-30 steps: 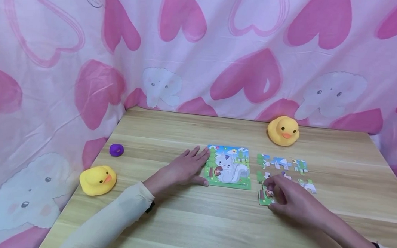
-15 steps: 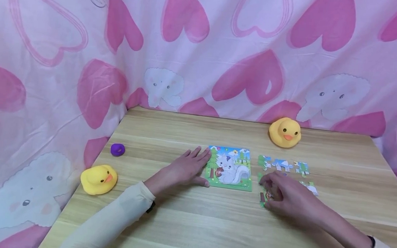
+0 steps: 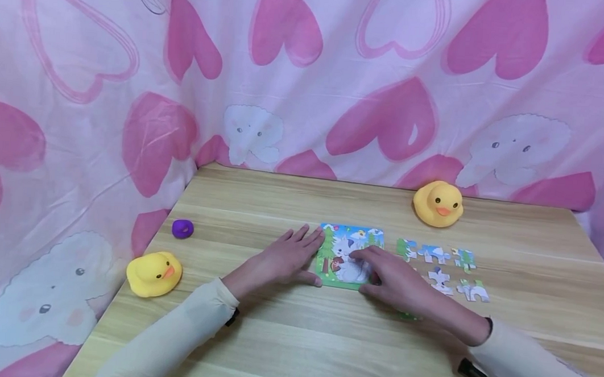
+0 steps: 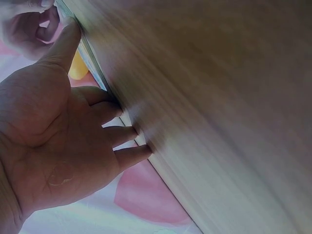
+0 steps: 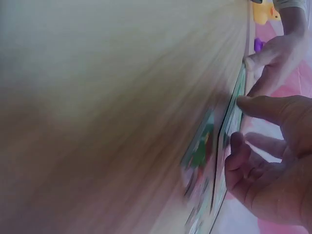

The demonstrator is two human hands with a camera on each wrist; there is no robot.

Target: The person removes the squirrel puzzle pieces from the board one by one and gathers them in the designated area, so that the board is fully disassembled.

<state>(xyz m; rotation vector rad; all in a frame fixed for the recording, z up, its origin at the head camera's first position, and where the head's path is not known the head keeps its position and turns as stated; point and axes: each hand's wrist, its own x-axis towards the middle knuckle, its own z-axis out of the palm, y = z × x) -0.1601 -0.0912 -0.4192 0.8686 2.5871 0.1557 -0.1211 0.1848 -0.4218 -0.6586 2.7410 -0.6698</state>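
Observation:
A square jigsaw puzzle board (image 3: 334, 244) with a squirrel picture lies mid-table in the head view. My left hand (image 3: 284, 259) rests with spread, fairly straight fingers along its left side, fingertips and thumb at its edge. Over the board's lower right is my right hand (image 3: 394, 279), fingers bent loosely and thumb near the lower edge; no loose piece shows between them. In the right wrist view, that thumb (image 5: 261, 106) and the fingers stand apart at the board. Loose puzzle pieces lie in rows to the right: a sky piece (image 3: 434, 254), a tree piece (image 3: 464, 258), others partly covered by my right hand.
A yellow rubber duck (image 3: 438, 204) sits at the back right and another duck (image 3: 154, 274) by the left edge. A small purple toy (image 3: 182, 228) lies behind the left duck. Pink heart-patterned cloth (image 3: 297, 86) hangs around the wooden table (image 3: 253, 328).
My right hand has left the lower-left loose piece, which stays on the table, and moved left onto the puzzle board. My left hand keeps its place; the head view shifts slightly.

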